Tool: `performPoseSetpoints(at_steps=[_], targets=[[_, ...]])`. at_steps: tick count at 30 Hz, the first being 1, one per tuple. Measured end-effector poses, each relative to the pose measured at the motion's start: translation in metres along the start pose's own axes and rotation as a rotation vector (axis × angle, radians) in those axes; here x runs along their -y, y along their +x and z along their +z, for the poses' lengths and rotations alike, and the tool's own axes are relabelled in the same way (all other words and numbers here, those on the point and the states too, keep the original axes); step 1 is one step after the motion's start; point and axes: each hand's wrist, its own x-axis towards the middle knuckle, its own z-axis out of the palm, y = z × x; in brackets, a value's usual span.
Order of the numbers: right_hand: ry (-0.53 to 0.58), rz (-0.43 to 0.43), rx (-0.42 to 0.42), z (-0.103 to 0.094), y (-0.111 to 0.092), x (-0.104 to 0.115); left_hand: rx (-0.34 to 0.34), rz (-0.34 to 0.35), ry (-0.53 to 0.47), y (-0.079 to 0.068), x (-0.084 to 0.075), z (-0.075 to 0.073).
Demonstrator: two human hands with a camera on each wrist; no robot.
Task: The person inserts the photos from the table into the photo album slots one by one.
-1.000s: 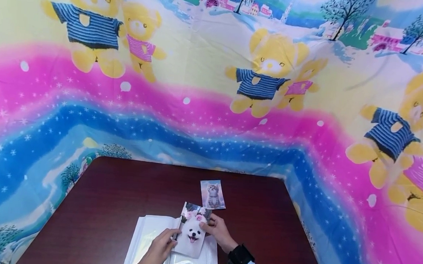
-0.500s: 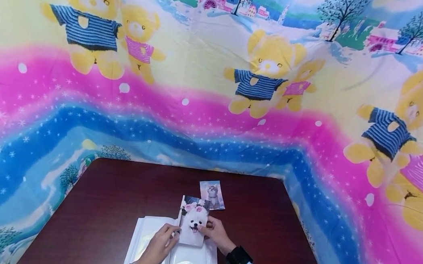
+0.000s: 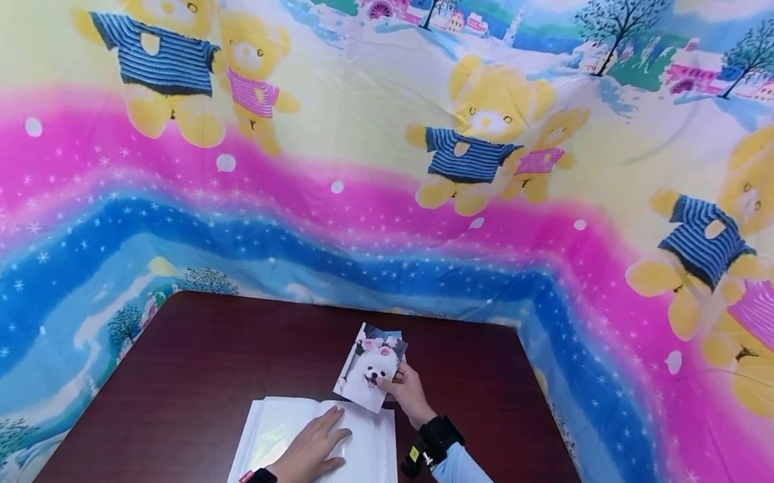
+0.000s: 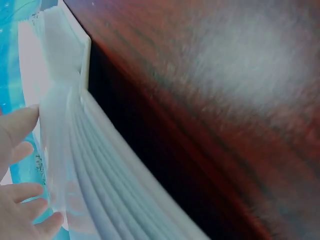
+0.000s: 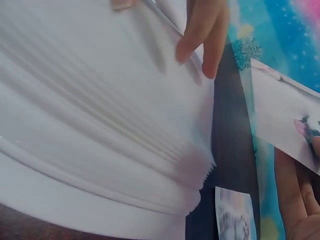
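In the head view my right hand (image 3: pixel 411 394) pinches a photo of a white dog with pink flowers (image 3: pixel 374 374), thumb on its front. The photo is held up past the top of a photo album (image 3: pixel 256 418) that lies open on the table. My left hand (image 3: pixel 311 447) rests on the album near its middle fold, fingers fairly straight. A kitten photo (image 5: pixel 235 215) lies on the table in the right wrist view; in the head view the dog photo covers nearly all of it. The album's stacked clear-pocket pages (image 4: pixel 100 165) show edge-on in the left wrist view.
The dark red-brown table (image 3: pixel 234 350) extends behind and to both sides of the album. A curtain printed with bears (image 3: pixel 335 216) hangs around the table's far and side edges.
My right hand has lifted the dog photo off the album, away and to the right, over the kitten photo. My left hand has let go of the photo and come down on the pages.
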Motion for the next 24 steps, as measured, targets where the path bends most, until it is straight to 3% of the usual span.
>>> performPoseSetpoints(at_steps=[4, 7, 11, 15, 20, 24], targets=[[0.008, -0.013, 0.028, 0.009, 0.003, 0.011, 0.100, -0.024, 0.020, 0.002, 0.000, -0.001], [0.009, -0.009, 0.025, 0.018, 0.002, 0.021, 0.120, -0.021, 0.044, 0.003, -0.001, -0.001], [0.029, 0.005, -0.031, 0.028, 0.004, 0.025, 0.078, 0.000, 0.083, 0.005, -0.002, 0.000], [0.058, 0.014, -0.112, 0.034, 0.011, 0.015, 0.021, 0.018, 0.120, 0.003, -0.003, 0.003], [0.100, 0.008, -0.201, 0.035, 0.025, -0.014, -0.028, 0.023, 0.141, -0.002, -0.003, 0.008], [0.069, 0.056, -0.212, 0.034, 0.030, -0.032, -0.036, 0.013, 0.139, -0.004, -0.003, 0.009]])
